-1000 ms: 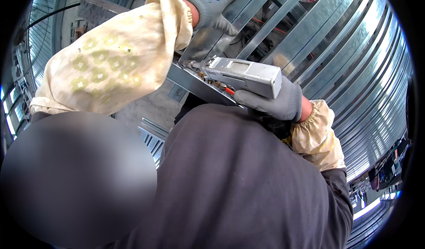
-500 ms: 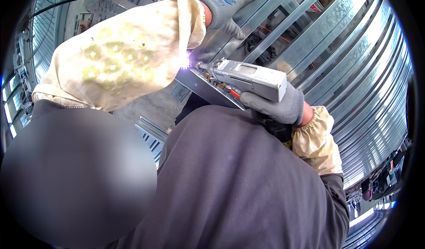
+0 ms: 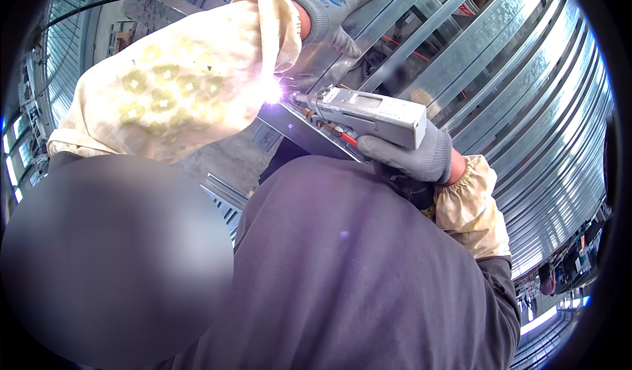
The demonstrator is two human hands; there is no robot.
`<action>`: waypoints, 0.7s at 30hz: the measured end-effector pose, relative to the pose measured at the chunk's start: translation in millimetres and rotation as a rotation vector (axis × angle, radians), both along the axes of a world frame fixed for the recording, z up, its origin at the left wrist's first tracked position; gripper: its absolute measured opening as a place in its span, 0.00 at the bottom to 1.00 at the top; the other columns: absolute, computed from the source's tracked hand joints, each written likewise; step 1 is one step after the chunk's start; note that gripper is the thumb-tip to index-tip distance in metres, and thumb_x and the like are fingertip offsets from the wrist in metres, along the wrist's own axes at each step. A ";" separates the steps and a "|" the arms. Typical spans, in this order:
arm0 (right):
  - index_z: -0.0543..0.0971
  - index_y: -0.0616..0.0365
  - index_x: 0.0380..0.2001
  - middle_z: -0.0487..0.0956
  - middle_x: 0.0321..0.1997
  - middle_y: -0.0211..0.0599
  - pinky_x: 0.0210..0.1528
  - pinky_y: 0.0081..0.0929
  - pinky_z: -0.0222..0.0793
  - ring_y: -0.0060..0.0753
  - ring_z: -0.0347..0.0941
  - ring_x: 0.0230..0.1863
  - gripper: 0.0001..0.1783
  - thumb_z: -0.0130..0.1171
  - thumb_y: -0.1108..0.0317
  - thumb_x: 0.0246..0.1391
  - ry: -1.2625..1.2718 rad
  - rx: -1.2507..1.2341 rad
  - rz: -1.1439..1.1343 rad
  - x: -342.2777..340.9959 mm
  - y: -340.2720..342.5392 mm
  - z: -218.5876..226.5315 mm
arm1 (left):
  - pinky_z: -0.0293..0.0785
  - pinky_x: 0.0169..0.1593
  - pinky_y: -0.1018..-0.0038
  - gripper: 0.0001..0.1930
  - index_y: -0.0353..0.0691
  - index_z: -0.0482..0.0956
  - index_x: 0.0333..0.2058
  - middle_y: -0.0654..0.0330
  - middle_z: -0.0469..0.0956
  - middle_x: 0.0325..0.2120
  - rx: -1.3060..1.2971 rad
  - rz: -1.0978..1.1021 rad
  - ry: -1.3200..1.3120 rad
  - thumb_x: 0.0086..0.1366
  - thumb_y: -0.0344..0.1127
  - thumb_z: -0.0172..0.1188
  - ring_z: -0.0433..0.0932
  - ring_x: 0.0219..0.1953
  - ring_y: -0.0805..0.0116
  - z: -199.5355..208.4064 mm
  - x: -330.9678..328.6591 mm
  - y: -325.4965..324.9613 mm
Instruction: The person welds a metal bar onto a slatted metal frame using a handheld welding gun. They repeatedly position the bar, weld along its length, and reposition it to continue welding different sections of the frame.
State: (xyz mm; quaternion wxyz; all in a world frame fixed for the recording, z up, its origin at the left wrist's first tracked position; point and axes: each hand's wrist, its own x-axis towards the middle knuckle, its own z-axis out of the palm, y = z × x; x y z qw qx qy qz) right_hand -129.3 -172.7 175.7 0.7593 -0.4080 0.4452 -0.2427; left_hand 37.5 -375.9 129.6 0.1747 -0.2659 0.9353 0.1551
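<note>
Fingers (image 3: pixel 376 149) around one silver tool (image 3: pixel 382 114) (right hand (image 3: pixel 421 158)), one flare (image 3: pixel 271 92)

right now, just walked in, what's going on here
A person in grey gloves is using a boxy, silver handheld welding gun, held in the right hand. A bright white-violet flare with sparks burns just beyond its tip, beside the cuff end of the pale left sleeve in this view. The left hand, fingers spread, rests on the shiny metal slats.
</note>
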 end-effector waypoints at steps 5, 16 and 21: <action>0.74 0.63 0.61 0.83 0.42 0.35 0.41 0.23 0.75 0.22 0.77 0.38 0.29 0.67 0.62 0.59 0.005 0.046 0.007 1.2 -2.5 5.9 | 0.51 0.74 0.54 0.63 0.46 0.57 0.72 0.45 0.54 0.72 0.003 -0.003 -0.004 0.42 0.67 0.76 0.50 0.75 0.41 0.7 -2.4 -0.4; 0.73 0.63 0.63 0.82 0.48 0.34 0.41 0.24 0.74 0.20 0.76 0.40 0.29 0.66 0.65 0.60 -0.007 0.082 0.067 -5.9 -4.1 8.9 | 0.51 0.74 0.54 0.63 0.46 0.56 0.73 0.46 0.54 0.73 0.007 -0.001 -0.024 0.42 0.67 0.75 0.49 0.75 0.42 4.4 -4.4 4.0; 0.71 0.62 0.65 0.82 0.50 0.35 0.40 0.22 0.74 0.20 0.76 0.40 0.32 0.68 0.65 0.60 0.066 -0.086 0.047 -17.9 15.0 8.7 | 0.51 0.74 0.54 0.63 0.47 0.56 0.73 0.47 0.53 0.73 -0.013 0.007 -0.048 0.42 0.67 0.75 0.49 0.75 0.43 10.5 -4.0 8.4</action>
